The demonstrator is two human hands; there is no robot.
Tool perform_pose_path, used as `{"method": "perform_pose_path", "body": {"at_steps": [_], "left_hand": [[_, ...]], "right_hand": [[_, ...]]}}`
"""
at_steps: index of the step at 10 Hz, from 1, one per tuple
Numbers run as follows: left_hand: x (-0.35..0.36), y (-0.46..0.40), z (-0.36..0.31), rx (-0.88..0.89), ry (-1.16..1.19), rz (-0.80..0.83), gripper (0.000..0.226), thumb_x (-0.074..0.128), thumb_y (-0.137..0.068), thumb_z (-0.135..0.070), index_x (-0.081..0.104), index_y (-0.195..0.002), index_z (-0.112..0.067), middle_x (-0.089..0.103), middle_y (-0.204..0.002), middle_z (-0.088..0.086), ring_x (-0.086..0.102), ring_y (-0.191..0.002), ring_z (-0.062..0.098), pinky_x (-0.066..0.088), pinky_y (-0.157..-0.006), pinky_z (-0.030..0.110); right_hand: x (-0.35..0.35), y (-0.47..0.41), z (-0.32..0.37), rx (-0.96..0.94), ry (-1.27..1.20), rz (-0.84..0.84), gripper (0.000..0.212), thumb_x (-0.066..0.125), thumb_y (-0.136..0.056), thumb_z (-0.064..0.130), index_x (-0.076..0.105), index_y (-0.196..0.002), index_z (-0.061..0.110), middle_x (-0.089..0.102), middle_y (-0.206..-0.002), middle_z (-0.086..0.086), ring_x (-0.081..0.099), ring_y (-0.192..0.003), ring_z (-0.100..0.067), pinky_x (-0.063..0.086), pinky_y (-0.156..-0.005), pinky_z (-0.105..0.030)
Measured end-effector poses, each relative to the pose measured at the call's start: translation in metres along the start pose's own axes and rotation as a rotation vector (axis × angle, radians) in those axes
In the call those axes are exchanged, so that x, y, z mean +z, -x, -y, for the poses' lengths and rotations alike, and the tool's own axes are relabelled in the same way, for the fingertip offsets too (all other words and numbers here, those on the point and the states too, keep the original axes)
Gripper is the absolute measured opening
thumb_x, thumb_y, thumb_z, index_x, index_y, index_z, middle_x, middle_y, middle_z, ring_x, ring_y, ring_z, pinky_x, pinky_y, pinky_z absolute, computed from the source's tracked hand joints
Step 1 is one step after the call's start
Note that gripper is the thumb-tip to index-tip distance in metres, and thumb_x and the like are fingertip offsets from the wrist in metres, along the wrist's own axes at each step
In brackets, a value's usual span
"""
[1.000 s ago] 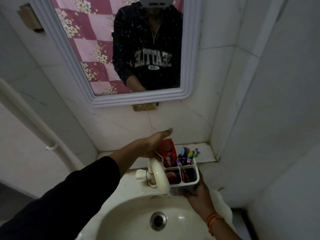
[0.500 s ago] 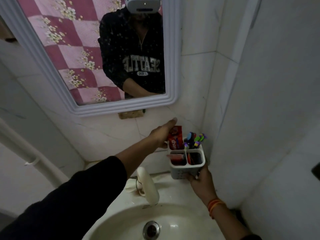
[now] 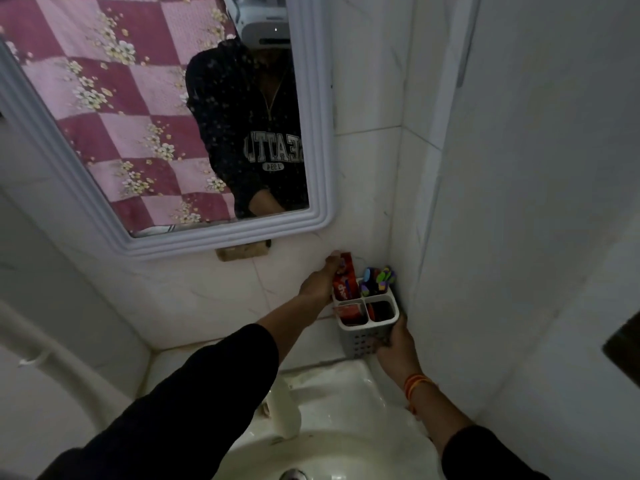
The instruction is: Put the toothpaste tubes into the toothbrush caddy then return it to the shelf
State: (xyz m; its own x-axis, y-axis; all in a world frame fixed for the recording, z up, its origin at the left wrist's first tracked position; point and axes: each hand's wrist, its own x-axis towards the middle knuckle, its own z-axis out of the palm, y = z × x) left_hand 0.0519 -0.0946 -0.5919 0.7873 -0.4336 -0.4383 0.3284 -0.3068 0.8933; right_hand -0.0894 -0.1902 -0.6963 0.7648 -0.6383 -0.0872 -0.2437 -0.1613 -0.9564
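A white four-compartment toothbrush caddy (image 3: 360,336) sits in the tiled corner above the sink. My right hand (image 3: 394,341) grips its lower right side. A red toothpaste tube (image 3: 344,278) stands upright in the back-left compartment, and my left hand (image 3: 318,280) rests against that tube's left side. Another red tube (image 3: 349,311) lies lower in the front-left compartment. Several coloured toothbrushes (image 3: 377,280) stick out of the back-right compartment. Whether the caddy rests on the ledge or is held just above it is unclear.
A white sink (image 3: 332,445) with a white faucet (image 3: 285,410) lies below the caddy. A white-framed mirror (image 3: 318,133) hangs on the wall to the upper left. Tiled walls close the corner on the right. A white pipe (image 3: 45,358) runs down the left side.
Both hands have carried the caddy from over the sink's back rim up and right into the tiled corner. The left hand stayed on the tall red tube.
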Motion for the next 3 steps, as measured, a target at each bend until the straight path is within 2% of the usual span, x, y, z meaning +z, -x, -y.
{"method": "perform_pose_path", "body": {"at_steps": [1, 2, 3], "left_hand": [[-0.011, 0.001, 0.009, -0.003, -0.049, -0.044, 0.087, 0.045, -0.077, -0.079, 0.063, -0.125, -0.009, 0.069, -0.115, 0.009, 0.065, -0.108, 0.029, 0.05, -0.103, 0.042], [-0.026, 0.022, 0.01, 0.013, -0.229, -0.144, 0.082, 0.043, -0.086, -0.07, 0.054, -0.136, -0.006, 0.063, -0.13, 0.013, 0.061, -0.114, 0.031, 0.047, -0.105, 0.041], [-0.042, 0.058, -0.001, 0.118, -0.361, -0.167, 0.044, 0.048, -0.095, -0.054, 0.062, -0.092, -0.012, 0.069, -0.115, 0.01, 0.063, -0.104, 0.027, 0.049, -0.098, 0.035]], "right_hand": [[0.002, 0.007, 0.002, 0.027, 0.069, -0.02, 0.074, 0.063, -0.081, -0.005, 0.032, -0.146, 0.01, 0.053, -0.137, -0.011, 0.052, -0.121, -0.024, 0.038, -0.096, -0.025], [0.001, 0.03, 0.004, 0.03, 0.129, -0.042, 0.067, 0.069, -0.08, 0.009, 0.041, -0.141, 0.013, 0.058, -0.134, -0.008, 0.056, -0.121, -0.027, 0.04, -0.094, -0.023], [0.005, 0.055, 0.017, 0.024, 0.13, -0.067, 0.062, 0.075, -0.079, 0.014, 0.05, -0.136, 0.013, 0.061, -0.129, -0.006, 0.058, -0.117, -0.025, 0.042, -0.092, -0.021]]}}
